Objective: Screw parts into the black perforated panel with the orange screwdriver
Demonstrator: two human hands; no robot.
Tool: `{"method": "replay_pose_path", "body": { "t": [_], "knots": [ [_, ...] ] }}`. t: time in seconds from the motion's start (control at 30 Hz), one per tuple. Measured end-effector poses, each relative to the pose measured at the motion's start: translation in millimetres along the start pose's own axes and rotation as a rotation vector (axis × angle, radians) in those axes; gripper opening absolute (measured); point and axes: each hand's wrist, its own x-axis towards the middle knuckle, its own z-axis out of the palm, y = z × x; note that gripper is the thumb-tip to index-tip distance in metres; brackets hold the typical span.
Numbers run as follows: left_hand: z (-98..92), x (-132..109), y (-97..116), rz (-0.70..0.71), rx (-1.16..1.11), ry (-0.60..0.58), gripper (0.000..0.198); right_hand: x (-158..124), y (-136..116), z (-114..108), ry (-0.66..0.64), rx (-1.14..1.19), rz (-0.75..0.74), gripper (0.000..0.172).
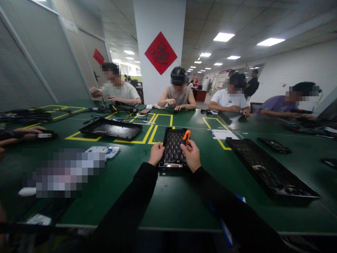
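In front of me on the green table lies a black rectangular plastic casing (172,146), with rows of small pale shapes inside and a shiny strip along its near end. My left hand (157,153), fingers curled closed, grips the casing's left edge. Pinched in my right hand (192,155) is a screwdriver (186,136); its orange handle points up and away from me over the casing's right side. The shaft slants down toward the near end, but its tip is too small to make out.
A shallow black tray (112,129) lies to the left and a long black tray (271,168) to the right. Yellow tape (164,115) marks the green table (168,203). Several people sit around it. Dark cables (123,107) are heaped at the far left.
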Motion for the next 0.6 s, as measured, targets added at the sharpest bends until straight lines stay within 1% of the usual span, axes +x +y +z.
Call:
{"method": "replay_pose_path", "body": {
  "t": [0.13,0.27,0.6],
  "knots": [
    [-0.1,-0.4,-0.3,0.004,-0.01,-0.005,0.022,0.1,-0.2,0.8,-0.006,0.072,0.017,0.038],
    [-0.6,-0.6,0.7,-0.01,-0.001,-0.007,0.023,-0.7,-2.0,1.6,-0.015,0.088,0.029,0.039],
    [-0.2,-0.2,0.4,-0.012,-0.001,0.002,0.023,-0.4,0.5,0.9,0.032,0.001,-0.023,0.038]
  ]
}}
